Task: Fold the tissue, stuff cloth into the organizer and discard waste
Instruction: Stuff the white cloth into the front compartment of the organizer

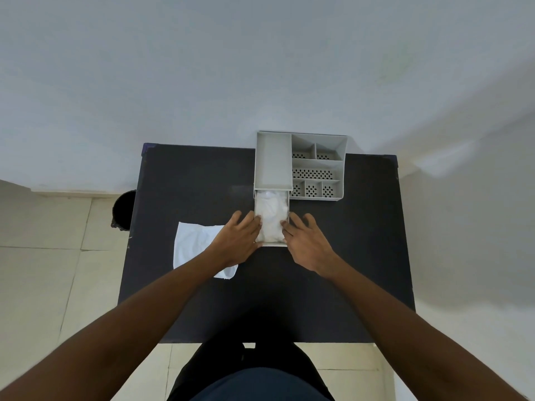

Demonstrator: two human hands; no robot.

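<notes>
A grey organizer [315,166] with perforated compartments stands at the far edge of the black table [333,279]. Its drawer [272,243] is pulled out toward me and holds a bunched white cloth [271,215]. My left hand [238,240] rests against the drawer's left side with the thumb on the cloth. On the right side, my right hand [304,241] presses the drawer with its thumb touching the cloth. A flat white tissue [194,244] lies on the table left of the drawer, partly under my left wrist.
A black bin [124,209] stands on the tiled floor beside the table's left edge. A pale wall runs right behind the table and the organizer. My legs are at the table's near edge.
</notes>
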